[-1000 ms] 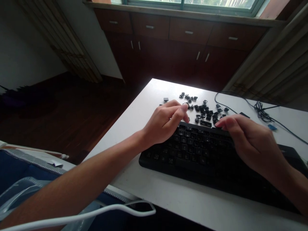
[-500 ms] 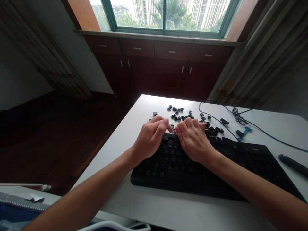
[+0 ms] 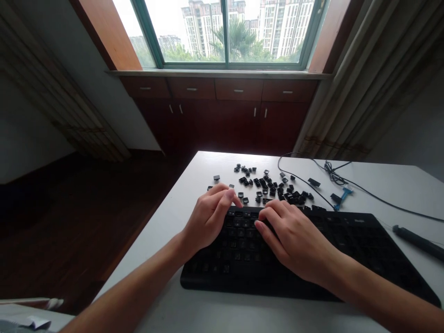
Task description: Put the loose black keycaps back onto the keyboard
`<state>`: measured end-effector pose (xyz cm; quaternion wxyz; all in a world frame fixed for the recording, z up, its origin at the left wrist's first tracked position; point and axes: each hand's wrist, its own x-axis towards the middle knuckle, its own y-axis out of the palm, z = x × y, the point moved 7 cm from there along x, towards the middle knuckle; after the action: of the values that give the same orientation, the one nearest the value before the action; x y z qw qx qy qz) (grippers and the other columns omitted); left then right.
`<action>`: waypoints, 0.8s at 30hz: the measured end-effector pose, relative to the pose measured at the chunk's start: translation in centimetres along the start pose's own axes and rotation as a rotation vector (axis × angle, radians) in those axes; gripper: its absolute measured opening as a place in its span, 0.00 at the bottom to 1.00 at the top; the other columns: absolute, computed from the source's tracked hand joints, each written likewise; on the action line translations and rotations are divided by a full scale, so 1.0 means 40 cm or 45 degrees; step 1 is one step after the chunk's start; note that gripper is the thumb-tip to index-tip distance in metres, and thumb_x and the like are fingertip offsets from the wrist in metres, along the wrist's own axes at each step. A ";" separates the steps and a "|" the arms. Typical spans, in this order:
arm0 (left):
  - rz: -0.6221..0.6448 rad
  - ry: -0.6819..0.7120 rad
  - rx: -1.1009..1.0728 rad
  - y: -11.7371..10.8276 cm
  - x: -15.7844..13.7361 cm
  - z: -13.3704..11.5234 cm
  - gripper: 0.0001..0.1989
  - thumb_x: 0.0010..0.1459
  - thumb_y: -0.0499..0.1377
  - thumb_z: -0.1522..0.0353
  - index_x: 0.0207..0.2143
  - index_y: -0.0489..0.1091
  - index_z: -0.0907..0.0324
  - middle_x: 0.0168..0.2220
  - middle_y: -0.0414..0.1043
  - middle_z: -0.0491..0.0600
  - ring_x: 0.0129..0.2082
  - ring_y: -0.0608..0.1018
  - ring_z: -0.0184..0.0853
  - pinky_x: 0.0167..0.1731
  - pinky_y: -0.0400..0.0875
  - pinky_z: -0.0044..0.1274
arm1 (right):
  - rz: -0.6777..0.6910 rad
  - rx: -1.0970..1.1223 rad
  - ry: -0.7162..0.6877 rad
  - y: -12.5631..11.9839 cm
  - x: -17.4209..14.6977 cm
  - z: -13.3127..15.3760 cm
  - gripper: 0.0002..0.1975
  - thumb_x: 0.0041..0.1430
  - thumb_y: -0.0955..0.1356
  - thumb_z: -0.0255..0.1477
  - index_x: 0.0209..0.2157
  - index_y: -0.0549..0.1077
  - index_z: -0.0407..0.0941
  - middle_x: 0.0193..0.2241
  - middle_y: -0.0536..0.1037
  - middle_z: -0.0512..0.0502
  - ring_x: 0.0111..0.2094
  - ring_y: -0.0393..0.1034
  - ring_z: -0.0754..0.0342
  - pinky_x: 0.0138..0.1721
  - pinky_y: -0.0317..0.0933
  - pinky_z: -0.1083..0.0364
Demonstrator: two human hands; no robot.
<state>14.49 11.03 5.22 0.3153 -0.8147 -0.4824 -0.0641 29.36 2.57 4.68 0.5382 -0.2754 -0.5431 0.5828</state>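
A black keyboard [image 3: 263, 273] lies on the white table, with several keycaps fitted at its left part and bare sockets elsewhere. My left hand [image 3: 208, 216] grips its upper left corner, fingers curled at the far edge and thumb raised. Over the upper rows, my right hand [image 3: 294, 236] is bent with thumb and fingertips close together at the keys; whatever they pinch is hidden. Beyond the keyboard lie several loose black keycaps [image 3: 262, 183], in a scattered pile. The palm and forearm of my right hand cover part of the keyboard's middle.
A blue tool [image 3: 343, 198] lies beyond the keyboard by a black cable [image 3: 335, 175]. At the right rests a dark screwdriver-like handle [image 3: 418, 240]. The white table [image 3: 159, 226] ends at a left edge above a dark floor. Behind stand red-brown cabinets [image 3: 222, 120] under a window.
My right hand has shifted from the keyboard's far edge back over the keys and uncovered more loose keycaps. My left hand keeps its place on the corner. The view has tilted up slightly.
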 end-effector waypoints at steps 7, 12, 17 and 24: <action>0.072 -0.045 0.165 0.006 0.007 -0.019 0.18 0.71 0.47 0.62 0.38 0.75 0.57 0.41 0.72 0.48 0.42 0.74 0.33 0.47 0.68 0.27 | -0.263 -0.019 -0.048 -0.018 -0.105 0.000 0.13 0.69 0.63 0.33 0.51 0.70 0.43 0.50 0.72 0.40 0.50 0.66 0.47 0.51 0.63 0.46; 0.224 0.020 0.576 0.013 -0.049 -0.058 0.11 0.69 0.52 0.64 0.47 0.71 0.55 0.50 0.70 0.49 0.51 0.72 0.37 0.54 0.66 0.30 | -0.275 -0.107 -0.131 -0.008 -0.138 0.035 0.18 0.68 0.64 0.35 0.55 0.71 0.42 0.54 0.73 0.39 0.53 0.67 0.44 0.54 0.63 0.44; 0.275 0.098 0.887 0.019 -0.163 -0.083 0.15 0.66 0.55 0.66 0.55 0.67 0.53 0.57 0.66 0.51 0.56 0.69 0.40 0.55 0.67 0.33 | -0.279 -0.072 -0.149 -0.008 -0.157 0.035 0.19 0.69 0.63 0.36 0.54 0.73 0.41 0.54 0.73 0.40 0.53 0.66 0.45 0.56 0.62 0.45; 0.194 0.123 1.089 0.041 -0.255 -0.088 0.22 0.65 0.57 0.65 0.60 0.63 0.54 0.59 0.63 0.54 0.58 0.67 0.44 0.56 0.67 0.37 | -0.276 -0.076 -0.106 -0.001 -0.162 0.037 0.19 0.69 0.63 0.36 0.55 0.72 0.41 0.53 0.73 0.40 0.52 0.66 0.45 0.54 0.63 0.45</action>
<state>11.18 0.83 3.11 0.6504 -0.6401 -0.3888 0.1267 29.78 -3.95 3.39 0.5665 -0.2065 -0.6088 0.5156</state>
